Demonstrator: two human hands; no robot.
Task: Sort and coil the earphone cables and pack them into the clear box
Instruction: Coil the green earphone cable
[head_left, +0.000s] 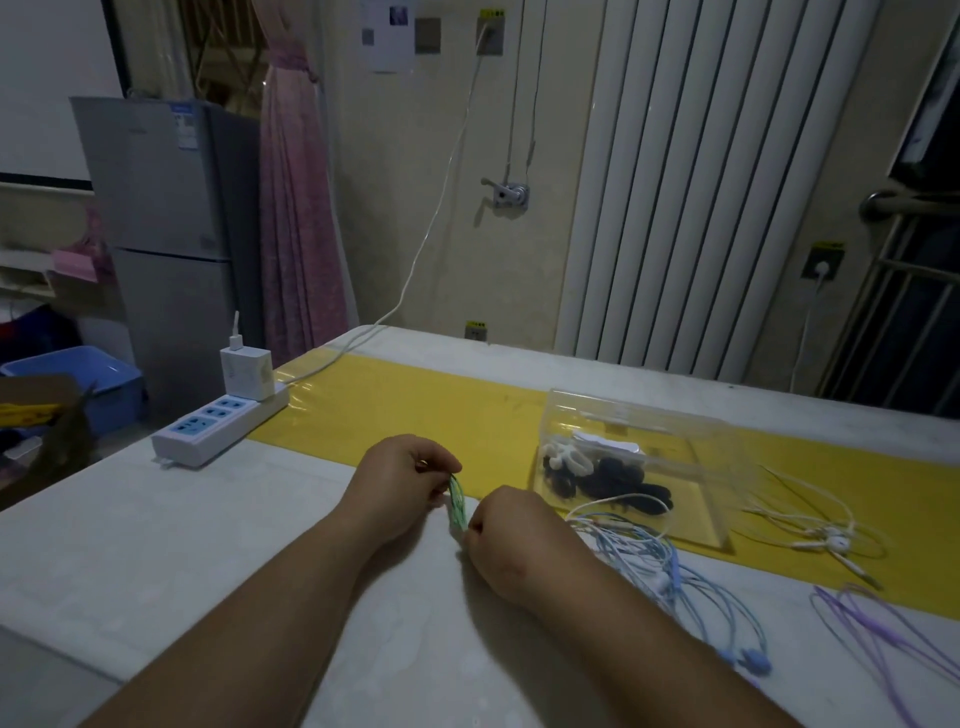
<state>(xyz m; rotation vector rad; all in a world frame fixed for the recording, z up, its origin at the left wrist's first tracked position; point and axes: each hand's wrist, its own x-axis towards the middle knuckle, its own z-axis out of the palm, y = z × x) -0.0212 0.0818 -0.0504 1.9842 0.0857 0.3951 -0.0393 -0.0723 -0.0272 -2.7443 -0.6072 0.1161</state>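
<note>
A green earphone cable (458, 503), folded into a tight bundle, is stretched between my two hands above the table's middle. My left hand (400, 486) pinches its upper end and my right hand (511, 545) grips its lower end. The clear box (691, 431) stands to the right on the yellow strip, with coiled black and white cables inside. A loose blue cable (670, 571) lies just right of my right hand. A white cable (826, 540) lies right of the box, and a purple cable (883, 634) lies near the right edge.
A white power strip (218, 423) with a charger plugged in sits at the table's left edge, its cord running up the wall. A yellow strip (415, 410) crosses the white table (208, 545). A radiator and a fridge stand behind.
</note>
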